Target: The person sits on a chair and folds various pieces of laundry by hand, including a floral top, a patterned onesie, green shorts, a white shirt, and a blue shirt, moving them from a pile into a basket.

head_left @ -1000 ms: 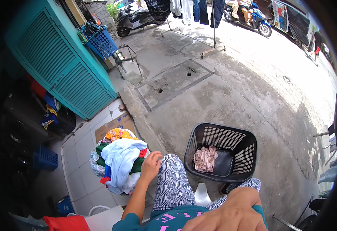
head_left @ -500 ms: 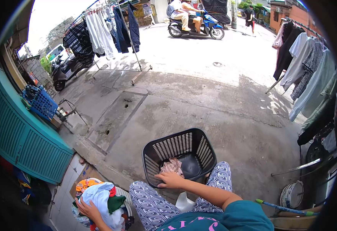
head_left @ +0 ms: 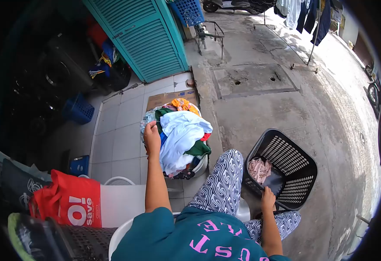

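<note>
A heaped pile of laundry, topped by a light blue cloth, fills a white tub on the tiles. At the left side of this pile is my left hand, fingers curled in; what they hold, if anything, is hidden. My right hand is closed on the near rim of a black plastic laundry basket. Inside that basket lies one crumpled pink cloth, apart from my fingers. Orange, green and red garments show around the light blue cloth.
A red shopping bag stands at the lower left beside a white stool. Teal louvred doors rise behind the tiles. Clothes hang on a rack at the upper right. A blue basket sits in the dark interior.
My view has turned left and down toward the tub. My left hand, spread on the pile before, is now curled at its side. My right hand stays at the basket's rim.
</note>
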`<state>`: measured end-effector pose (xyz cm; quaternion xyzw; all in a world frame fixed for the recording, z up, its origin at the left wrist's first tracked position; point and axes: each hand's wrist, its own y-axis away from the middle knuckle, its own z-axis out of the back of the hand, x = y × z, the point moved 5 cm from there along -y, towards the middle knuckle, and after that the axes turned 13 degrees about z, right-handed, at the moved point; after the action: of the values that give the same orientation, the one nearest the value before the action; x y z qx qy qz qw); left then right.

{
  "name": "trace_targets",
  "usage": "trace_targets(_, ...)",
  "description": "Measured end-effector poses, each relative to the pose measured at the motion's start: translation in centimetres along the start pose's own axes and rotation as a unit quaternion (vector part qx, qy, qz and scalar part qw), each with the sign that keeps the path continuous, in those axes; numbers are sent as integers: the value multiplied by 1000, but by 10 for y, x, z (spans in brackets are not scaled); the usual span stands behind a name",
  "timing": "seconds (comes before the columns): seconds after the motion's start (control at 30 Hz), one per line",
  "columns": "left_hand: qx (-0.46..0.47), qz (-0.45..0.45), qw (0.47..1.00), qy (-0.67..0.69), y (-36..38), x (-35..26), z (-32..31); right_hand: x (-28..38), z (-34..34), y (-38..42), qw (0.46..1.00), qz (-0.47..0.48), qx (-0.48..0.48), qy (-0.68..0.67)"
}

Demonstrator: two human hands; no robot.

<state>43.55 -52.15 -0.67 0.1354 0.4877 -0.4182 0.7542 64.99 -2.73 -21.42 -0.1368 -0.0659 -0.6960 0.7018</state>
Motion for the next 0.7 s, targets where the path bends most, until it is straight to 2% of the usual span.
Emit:
trace_targets(0.07, 2, 9, 999, -53, 6, -7, 4, 4, 7, 1, 1000, -2, -3, -15)
trace_targets(0.13, 8, 6, 997, -80, 15, -22, 5, 7, 7, 3, 995, -28, 85, -47)
trace_targets(0.17, 40, 15, 989, -142, 19, -33, 1, 8, 9, 1, 995, -28, 87, -46)
trace_targets(0.2, 74, 25, 976, -203, 22, -36, -4, 8, 12, 0, 992, -46, 72, -89)
trace_targets(0.23, 78, 27, 975, -204, 17, -31, -10, 7, 13, 0, 988, -65, 56, -132)
trace_targets(0.27, 46, 62, 965, -251, 9, -22, -16, 2, 10, 1, 987, -67, 59, -131)
trace_targets(0.3, 12, 97, 950, -296, 1, -18, -19, -4, 10, -3, 984, -64, 10, -167)
trace_targets(0.33, 44, 135, 940, -309, -7, -18, -22, -10, 11, -6, 976, -60, -39, -204)
trace_targets(0.37, 45, 136, 940, -310, -12, -19, -25, -17, 9, -7, 976, -61, -38, -204)
trace_targets(0.43, 42, 135, 942, -303, -17, -19, -34, -28, 16, -10, 956, -123, -102, -248)
trace_targets(0.47, 45, 133, 942, -305, -16, -17, -37, -32, 21, -13, 954, -119, -134, -242)
trace_targets(0.5, 20, 73, 969, -235, -12, -28, -37, -31, 23, -19, 953, -122, -134, -242)
trace_targets(0.53, -6, 12, 987, -163, -8, -39, -36, -31, 29, -25, 925, -111, -207, -298)
trace_targets(0.57, -5, 11, 986, -163, -2, -43, -40, -32, 35, -32, 889, -98, -277, -351)
trace_targets(0.63, -56, -175, 965, -188, 34, -91, -37, -13, 55, -56, 883, -93, -250, -387)
trace_targets(0.67, -19, -154, 974, -164, 36, -90, -39, 4, 67, -65, 874, -89, -224, -423)
trace_targets(0.7, -20, -153, 974, -165, 42, -95, -37, 22, 83, -71, 873, -88, -223, -424)
